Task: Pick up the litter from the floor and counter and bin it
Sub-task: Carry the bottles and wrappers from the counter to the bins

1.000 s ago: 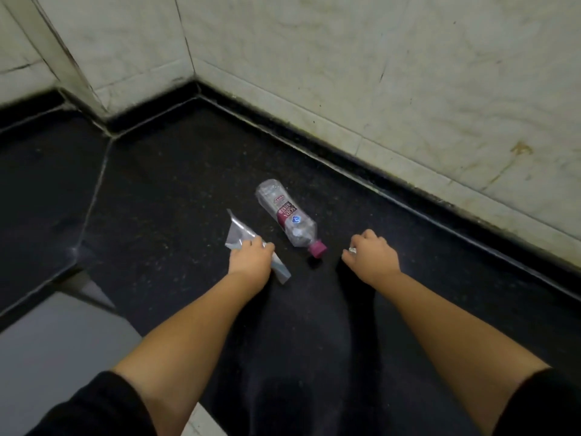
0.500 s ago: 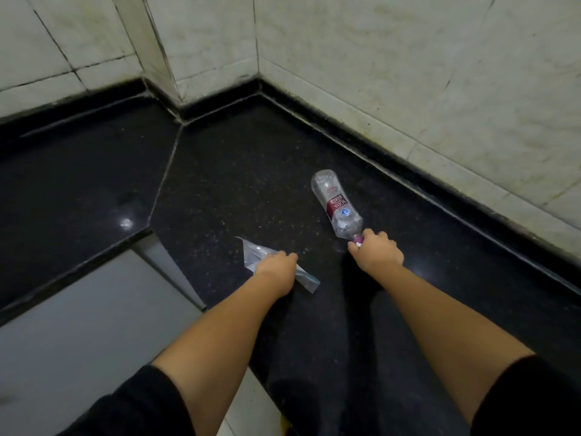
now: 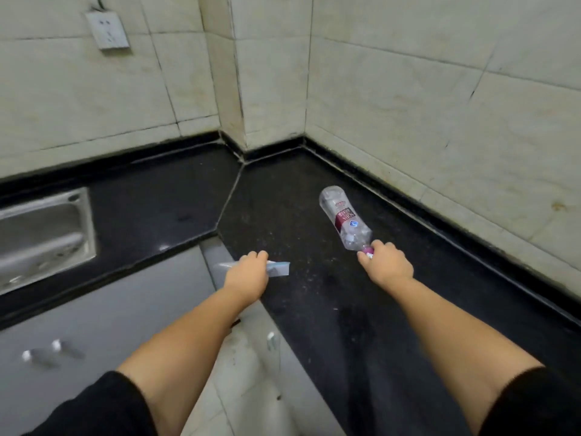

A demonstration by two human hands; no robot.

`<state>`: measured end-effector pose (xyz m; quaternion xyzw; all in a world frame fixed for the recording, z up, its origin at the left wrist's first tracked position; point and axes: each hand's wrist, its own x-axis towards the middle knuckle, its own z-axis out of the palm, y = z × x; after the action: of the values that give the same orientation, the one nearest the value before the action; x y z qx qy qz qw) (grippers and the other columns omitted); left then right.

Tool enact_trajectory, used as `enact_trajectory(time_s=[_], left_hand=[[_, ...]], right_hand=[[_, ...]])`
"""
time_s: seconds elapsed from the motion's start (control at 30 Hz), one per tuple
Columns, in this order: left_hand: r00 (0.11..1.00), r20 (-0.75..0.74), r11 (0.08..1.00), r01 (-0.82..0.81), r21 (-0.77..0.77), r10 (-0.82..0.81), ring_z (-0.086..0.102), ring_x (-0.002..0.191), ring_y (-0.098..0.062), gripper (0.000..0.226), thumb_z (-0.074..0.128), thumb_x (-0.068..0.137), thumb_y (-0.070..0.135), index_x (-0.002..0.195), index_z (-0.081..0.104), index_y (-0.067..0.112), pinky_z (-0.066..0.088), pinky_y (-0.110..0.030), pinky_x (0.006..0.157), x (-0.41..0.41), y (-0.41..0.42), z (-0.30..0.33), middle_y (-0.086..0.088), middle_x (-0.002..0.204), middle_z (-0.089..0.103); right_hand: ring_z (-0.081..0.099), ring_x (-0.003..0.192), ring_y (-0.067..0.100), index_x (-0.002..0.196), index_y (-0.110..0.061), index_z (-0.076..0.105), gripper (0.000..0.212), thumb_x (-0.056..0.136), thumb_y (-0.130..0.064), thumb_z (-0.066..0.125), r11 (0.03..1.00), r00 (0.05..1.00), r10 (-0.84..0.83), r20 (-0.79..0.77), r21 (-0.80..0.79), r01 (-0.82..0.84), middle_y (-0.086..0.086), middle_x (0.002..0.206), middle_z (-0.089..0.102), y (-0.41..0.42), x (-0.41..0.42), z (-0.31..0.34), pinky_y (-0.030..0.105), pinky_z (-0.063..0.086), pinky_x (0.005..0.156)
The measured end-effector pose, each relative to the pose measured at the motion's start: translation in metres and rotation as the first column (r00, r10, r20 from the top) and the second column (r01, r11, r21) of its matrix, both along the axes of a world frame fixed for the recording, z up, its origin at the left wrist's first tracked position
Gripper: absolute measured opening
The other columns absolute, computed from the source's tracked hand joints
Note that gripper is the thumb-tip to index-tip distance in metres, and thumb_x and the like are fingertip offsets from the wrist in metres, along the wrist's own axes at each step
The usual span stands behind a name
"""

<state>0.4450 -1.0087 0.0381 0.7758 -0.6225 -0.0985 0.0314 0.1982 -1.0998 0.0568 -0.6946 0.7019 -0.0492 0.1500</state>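
We have both arms out over a black counter [image 3: 314, 294] that runs into a tiled corner. Our right hand [image 3: 388, 265] is closed on the neck of a clear plastic bottle [image 3: 344, 220], fingers wrapped over the pink cap end. The bottle points away from us toward the wall [image 3: 440, 121], base up and outward, red label showing; looks lifted off the counter, though we can't tell for sure if the far end touches. It appears empty.

Our left hand [image 3: 248, 273] is clamped on a flat wrapper [image 3: 278, 268], silvery with a blue edge. One end sticks out to the right of the fist, a paler end shows on the left side. The hand sits at the counter's front edge, over the grey cabinet [image 3: 110, 309] below it.

Hands are well apart, bottle to the right of the wrapper.

Left of the frame, a steel sink [image 3: 47, 234] is set into the counter. A white socket [image 3: 108, 29] is on the wall above it. Cabinet handles [image 3: 42, 350] show lower left, blurred. Black sleeves [image 3: 94, 413] at the bottom corners. Counter surface is dusty with pale specks near the hands.
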Motion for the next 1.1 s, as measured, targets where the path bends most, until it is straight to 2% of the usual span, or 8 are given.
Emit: enact_trajectory(time_s=[0.23,0.4,0.5,0.63,0.8,0.97,1.1], left_hand=[[0.993,-0.009,0.993,-0.116,-0.016,0.116,0.052,0.112,-0.036,0.019,0.04,0.095,0.011,0.112,0.047,0.005,0.045,-0.046,0.085,0.03,0.133,0.011,-0.017,0.121,0.054],[0.945,-0.014,0.945,-0.326,-0.014,0.326,0.052,0.112,-0.036,0.018,0.039,0.096,0.011,0.112,0.046,0.005,0.045,-0.046,0.088,0.051,0.23,0.017,-0.018,0.122,0.054],[0.877,-0.03,0.876,-0.48,-0.036,0.479,0.051,0.116,-0.037,0.023,0.039,0.096,0.015,0.115,0.046,0.003,0.044,-0.046,0.091,0.055,0.295,0.019,-0.019,0.125,0.053],[0.714,-0.085,0.717,-0.698,-0.001,0.695,0.052,0.117,-0.038,0.027,0.041,0.097,0.02,0.118,0.046,0.003,0.044,-0.046,0.093,0.035,0.394,0.002,-0.019,0.127,0.053],[0.486,-0.14,0.505,-0.846,0.17,0.863,0.056,0.116,-0.036,0.03,0.044,0.095,0.017,0.122,0.048,0.006,0.047,-0.043,0.096,-0.035,0.515,-0.047,-0.018,0.127,0.056],[0.228,-0.194,0.269,-0.937,0.222,0.954,0.054,0.119,-0.035,0.029,0.041,0.096,0.014,0.122,0.047,0.006,0.045,-0.043,0.098,-0.096,0.643,-0.063,-0.017,0.129,0.053],[-0.002,-0.256,0.051,-0.979,0.199,0.967,0.055,0.114,-0.037,0.025,0.039,0.092,0.011,0.114,0.049,0.005,0.048,-0.046,0.098,-0.136,0.761,-0.073,-0.02,0.125,0.056]], right_hand=[[0.05,0.118,0.037,0.124,-0.011,0.05,0.046,0.093,-0.045,0.044,0.974,0.974,0.225,0.024,-0.015,-0.224,0.016,0.127,0.051,0.106,0.062,0.006,0.044,0.046,0.092],[0.05,0.118,0.037,0.121,-0.012,0.051,0.043,0.093,-0.043,0.043,0.898,0.898,0.44,0.006,0.015,-0.441,0.015,0.126,0.052,0.175,0.106,-0.001,0.042,0.045,0.092],[0.051,0.116,0.036,0.123,-0.013,0.052,0.042,0.092,-0.041,0.044,0.815,0.815,0.58,-0.014,0.023,-0.579,0.014,0.125,0.053,0.217,0.129,-0.006,0.041,0.046,0.09],[0.052,0.115,0.035,0.123,-0.015,0.052,0.041,0.093,-0.042,0.044,0.653,0.654,0.757,-0.006,0.049,-0.756,0.013,0.123,0.054,0.283,0.144,-0.019,0.041,0.046,0.089],[0.053,0.116,0.035,0.121,-0.013,0.055,0.039,0.092,-0.039,0.045,0.448,0.45,0.893,-0.028,0.163,-0.879,0.014,0.124,0.057,0.382,0.132,-0.054,0.038,0.045,0.092],[0.06,0.102,0.032,0.108,-0.014,0.058,0.035,0.087,-0.039,0.047,0.206,0.204,0.978,-0.037,0.279,-0.938,0.012,0.114,0.064,0.49,0.134,-0.081,0.037,0.05,0.083],[0.059,0.103,0.032,0.109,-0.014,0.057,0.038,0.088,-0.043,0.045,-0.016,-0.046,0.995,-0.091,0.303,-0.953,0.013,0.115,0.062,0.601,0.136,-0.093,0.037,0.048,0.083]])
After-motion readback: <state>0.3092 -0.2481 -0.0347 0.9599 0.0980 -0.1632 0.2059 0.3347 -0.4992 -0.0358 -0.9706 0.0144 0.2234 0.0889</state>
